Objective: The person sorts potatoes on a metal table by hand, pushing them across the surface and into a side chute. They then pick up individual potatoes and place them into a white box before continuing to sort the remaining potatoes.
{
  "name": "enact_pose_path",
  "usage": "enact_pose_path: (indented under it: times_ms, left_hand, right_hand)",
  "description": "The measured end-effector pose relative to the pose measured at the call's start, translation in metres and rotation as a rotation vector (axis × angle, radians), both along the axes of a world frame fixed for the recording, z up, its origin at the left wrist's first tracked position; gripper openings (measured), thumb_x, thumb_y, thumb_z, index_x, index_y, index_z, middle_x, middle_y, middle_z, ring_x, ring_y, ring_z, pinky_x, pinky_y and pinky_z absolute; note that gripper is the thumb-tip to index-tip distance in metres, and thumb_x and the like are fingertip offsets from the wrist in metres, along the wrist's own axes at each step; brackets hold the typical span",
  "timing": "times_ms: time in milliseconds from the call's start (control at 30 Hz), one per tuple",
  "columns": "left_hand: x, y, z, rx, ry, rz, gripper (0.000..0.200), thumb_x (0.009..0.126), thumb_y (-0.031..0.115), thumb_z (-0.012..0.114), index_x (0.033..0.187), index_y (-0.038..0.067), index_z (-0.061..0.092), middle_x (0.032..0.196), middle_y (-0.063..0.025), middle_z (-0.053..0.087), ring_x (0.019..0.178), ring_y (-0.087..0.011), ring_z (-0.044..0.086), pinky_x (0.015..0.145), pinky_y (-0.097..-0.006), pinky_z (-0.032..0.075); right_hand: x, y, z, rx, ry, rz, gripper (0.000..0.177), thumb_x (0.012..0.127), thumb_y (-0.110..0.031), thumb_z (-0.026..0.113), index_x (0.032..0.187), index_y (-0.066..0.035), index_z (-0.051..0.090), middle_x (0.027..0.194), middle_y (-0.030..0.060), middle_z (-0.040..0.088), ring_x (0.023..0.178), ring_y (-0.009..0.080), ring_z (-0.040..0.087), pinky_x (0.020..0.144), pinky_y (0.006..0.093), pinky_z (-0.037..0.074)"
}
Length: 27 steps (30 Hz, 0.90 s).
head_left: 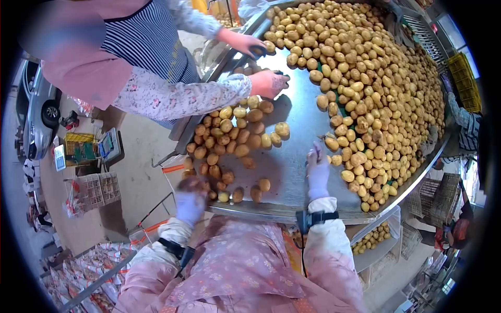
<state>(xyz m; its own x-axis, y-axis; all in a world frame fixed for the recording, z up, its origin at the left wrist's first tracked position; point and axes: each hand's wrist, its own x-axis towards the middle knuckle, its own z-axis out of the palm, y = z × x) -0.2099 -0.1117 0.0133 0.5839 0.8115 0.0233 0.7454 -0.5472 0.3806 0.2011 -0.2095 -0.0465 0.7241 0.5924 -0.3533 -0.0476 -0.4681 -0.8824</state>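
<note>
Both of my hands wear light purple gloves. My left hand (190,204) is at the near left edge of the metal table (297,180), beside a loose group of potatoes (213,159); its fingers are smeared by motion, so I cannot make out whether anything is in them. Over the bare metal further right, my right hand (317,171) reaches forward with fingers stretched out. Its fingertips are close to the edge of a large potato heap (365,99), near one potato (331,143), and nothing shows in its grasp.
Across the left side, a co-worker in pink gloves (267,83) handles potatoes on the same table. Below its right edge is a bin of potatoes (373,237). Filled bags (88,276) stand at lower left, crates (94,188) and a parked car (42,112) beyond.
</note>
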Motion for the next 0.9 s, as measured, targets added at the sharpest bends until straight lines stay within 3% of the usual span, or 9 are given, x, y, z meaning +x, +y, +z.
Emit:
enact_pose_path:
  times_ms: [133, 333, 367, 467, 567, 667, 800, 867, 900]
  left_hand:
    - [0.096, -0.042, 0.018, -0.435, -0.17, -0.495, 0.041, 0.09, 0.024, 0.069, 0.128, 0.008, 0.067, 0.13, -0.0175, 0.065, 0.128, -0.0382, 0.058, 0.111, -0.0541, 0.044]
    - [0.118, -0.058, -0.003, -0.376, 0.077, -0.595, 0.041, 0.1, 0.04, 0.06, 0.128, 0.012, 0.071, 0.137, -0.0132, 0.066, 0.139, -0.0366, 0.05, 0.12, -0.0533, 0.034]
    - [0.11, -0.055, -0.008, -0.393, 0.122, -0.574, 0.041, 0.1, 0.041, 0.059, 0.127, 0.012, 0.072, 0.136, -0.0124, 0.066, 0.139, -0.0363, 0.05, 0.12, -0.0535, 0.034]
    - [0.079, -0.035, -0.005, -0.501, 0.145, -0.471, 0.039, 0.099, 0.04, 0.061, 0.122, 0.012, 0.075, 0.134, -0.0109, 0.067, 0.136, -0.0354, 0.053, 0.118, -0.0541, 0.035]
    - [0.04, -0.01, -0.002, -0.354, 0.14, -0.472, 0.037, 0.099, 0.039, 0.061, 0.117, 0.011, 0.077, 0.135, -0.013, 0.067, 0.131, -0.0362, 0.057, 0.117, -0.0542, 0.037]
    - [0.005, 0.006, -0.005, -0.228, 0.124, -0.448, 0.036, 0.098, 0.037, 0.063, 0.118, 0.011, 0.077, 0.136, -0.0143, 0.066, 0.131, -0.0369, 0.056, 0.118, -0.0537, 0.037]
    - [0.02, 0.04, -0.009, -0.221, 0.081, -0.422, 0.037, 0.097, 0.035, 0.064, 0.123, 0.012, 0.075, 0.139, -0.0146, 0.064, 0.131, -0.039, 0.055, 0.12, -0.0534, 0.035]
    - [0.062, 0.071, -0.036, -0.426, -0.204, -0.344, 0.045, 0.098, 0.041, 0.063, 0.132, 0.013, 0.071, 0.148, -0.0142, 0.058, 0.135, -0.0412, 0.052, 0.121, -0.0538, 0.033]
    - [0.092, 0.092, -0.022, -0.195, -0.104, -0.416, 0.049, 0.098, 0.044, 0.063, 0.136, 0.015, 0.068, 0.153, -0.0148, 0.054, 0.139, -0.0427, 0.048, 0.122, -0.0533, 0.032]
  right_hand:
    - [-0.021, 0.032, -0.014, -0.239, -0.676, 0.34, 0.055, 0.098, -0.011, 0.062, 0.152, -0.01, 0.052, 0.117, 0.0205, 0.068, 0.11, 0.0373, 0.066, 0.099, 0.0452, 0.053]
    - [-0.121, 0.064, 0.044, -0.312, -0.554, 0.514, 0.086, 0.09, -0.007, 0.063, 0.167, -0.016, 0.027, 0.145, 0.0241, 0.054, 0.131, 0.0446, 0.054, 0.113, 0.0497, 0.045]
    - [-0.126, 0.053, 0.018, -0.25, -0.684, 0.544, 0.081, 0.09, -0.006, 0.062, 0.166, -0.016, 0.033, 0.15, 0.0251, 0.051, 0.136, 0.0464, 0.051, 0.115, 0.0503, 0.043]
    - [-0.115, 0.029, 0.03, -0.131, -0.516, 0.696, 0.069, 0.092, -0.008, 0.06, 0.159, -0.015, 0.045, 0.156, 0.0246, 0.047, 0.139, 0.0481, 0.048, 0.116, 0.0492, 0.042]
    - [-0.098, -0.022, 0.028, -0.148, -0.413, 0.626, 0.055, 0.092, -0.007, 0.055, 0.146, -0.011, 0.058, 0.14, 0.0217, 0.062, 0.127, 0.0445, 0.059, 0.108, 0.0494, 0.048]
    - [-0.09, -0.09, 0.045, -0.43, -0.678, 0.322, 0.044, 0.093, -0.013, 0.057, 0.137, -0.013, 0.063, 0.115, 0.0167, 0.071, 0.111, 0.0403, 0.066, 0.097, 0.051, 0.052]
    - [-0.112, -0.097, 0.056, -0.837, -0.796, 0.558, 0.025, 0.09, -0.013, 0.06, 0.109, -0.004, 0.075, 0.096, 0.0186, 0.074, 0.09, 0.0362, 0.073, 0.078, 0.0476, 0.057]
    - [-0.148, -0.071, 0.043, -0.688, -0.765, 0.536, 0.017, 0.09, -0.011, 0.061, 0.098, -0.004, 0.074, 0.091, 0.0177, 0.074, 0.085, 0.0357, 0.074, 0.073, 0.0466, 0.059]
    - [-0.168, -0.068, 0.005, -0.575, -0.802, 0.501, 0.015, 0.092, -0.011, 0.06, 0.096, -0.006, 0.073, 0.09, 0.0175, 0.074, 0.085, 0.0352, 0.074, 0.075, 0.0474, 0.059]
